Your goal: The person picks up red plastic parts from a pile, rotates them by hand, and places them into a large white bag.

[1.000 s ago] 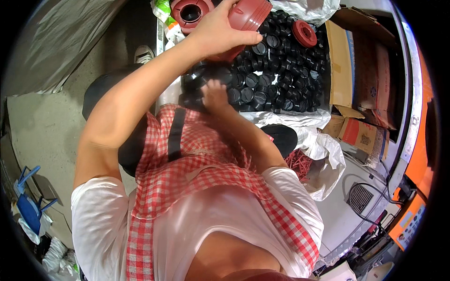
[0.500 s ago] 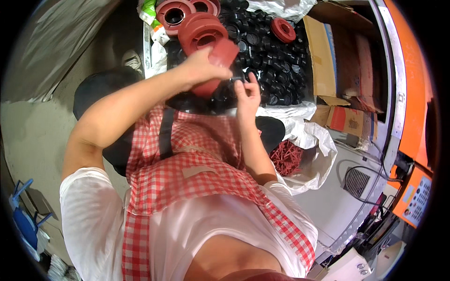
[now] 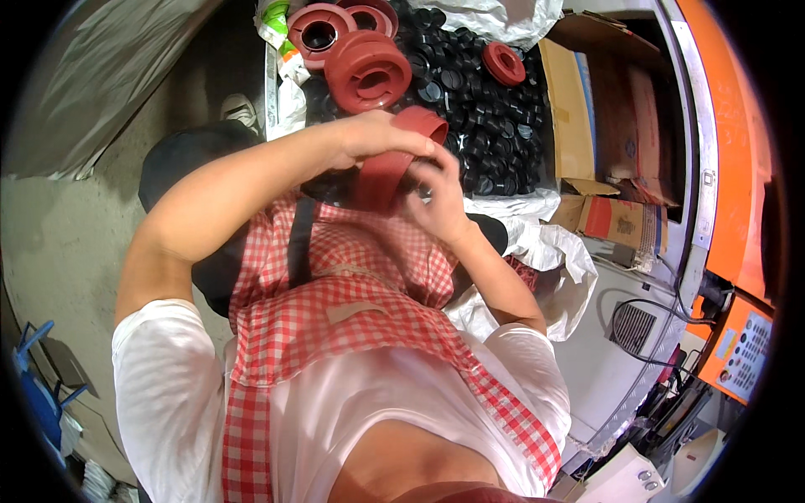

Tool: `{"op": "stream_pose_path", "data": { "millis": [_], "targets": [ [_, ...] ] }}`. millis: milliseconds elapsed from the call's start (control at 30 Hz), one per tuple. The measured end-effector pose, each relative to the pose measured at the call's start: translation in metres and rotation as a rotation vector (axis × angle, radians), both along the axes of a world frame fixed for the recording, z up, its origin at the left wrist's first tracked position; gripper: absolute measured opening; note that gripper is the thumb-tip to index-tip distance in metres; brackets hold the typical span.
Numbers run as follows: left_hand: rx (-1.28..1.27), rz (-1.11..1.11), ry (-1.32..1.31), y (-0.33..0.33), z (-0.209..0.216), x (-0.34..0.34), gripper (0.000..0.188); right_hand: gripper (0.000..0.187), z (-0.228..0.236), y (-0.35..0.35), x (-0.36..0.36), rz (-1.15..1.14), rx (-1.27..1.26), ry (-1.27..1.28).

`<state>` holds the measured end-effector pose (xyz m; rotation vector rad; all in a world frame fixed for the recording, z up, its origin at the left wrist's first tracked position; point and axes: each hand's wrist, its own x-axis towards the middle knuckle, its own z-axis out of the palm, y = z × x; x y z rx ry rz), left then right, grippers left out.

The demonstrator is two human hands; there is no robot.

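My left hand (image 3: 375,138) is closed over the upper side of a red plastic flanged ring (image 3: 384,178), held tilted on edge above my lap. Against the ring's right side is my right hand (image 3: 442,197), its fingers curled in toward the opening; what they pinch, if anything, is hidden. Just beyond, another red flanged part (image 3: 367,74) lies with its round opening facing up, and two more red parts (image 3: 319,35) sit behind it. Many round black plastic caps (image 3: 490,126) fill the shallow bin in front of me.
A single red ring (image 3: 504,63) rests on the caps at the far right. Beside my right knee stands a white plastic bag (image 3: 570,285) with red scrap inside. Cardboard boxes (image 3: 570,109) and an orange machine (image 3: 725,168) border the right side.
The red ring has turned and come down to the right in my left hand. My right hand has moved in against it, fingers now curled. My right elbow has swung outward.
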<state>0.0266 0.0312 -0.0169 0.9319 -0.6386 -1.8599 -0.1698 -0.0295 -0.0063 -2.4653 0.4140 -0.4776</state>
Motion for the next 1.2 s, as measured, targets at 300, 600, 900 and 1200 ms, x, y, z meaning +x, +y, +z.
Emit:
{"op": "stream_pose_path", "data": {
  "millis": [300, 600, 900, 1200],
  "targets": [
    [-0.280, 0.148, -0.328, 0.010, -0.011, -0.018, 0.050, 0.054, -0.023, -0.008, 0.004, -0.429, 1.366, -0.073],
    [-0.191, 0.109, -0.136, 0.008, -0.006, -0.013, 0.048, 0.044, -0.007, -0.004, 0.004, -0.138, 0.379, 0.065],
    [-0.215, 0.107, -0.420, 0.006, -0.009, -0.013, 0.048, 0.049, -0.028, 0.003, 0.006, -0.347, 0.882, -0.075],
    [-0.183, 0.032, -0.332, 0.002, -0.008, -0.009, 0.053, 0.044, -0.037, 0.002, 0.009, -0.424, 0.930, -0.102]
  ]
}}
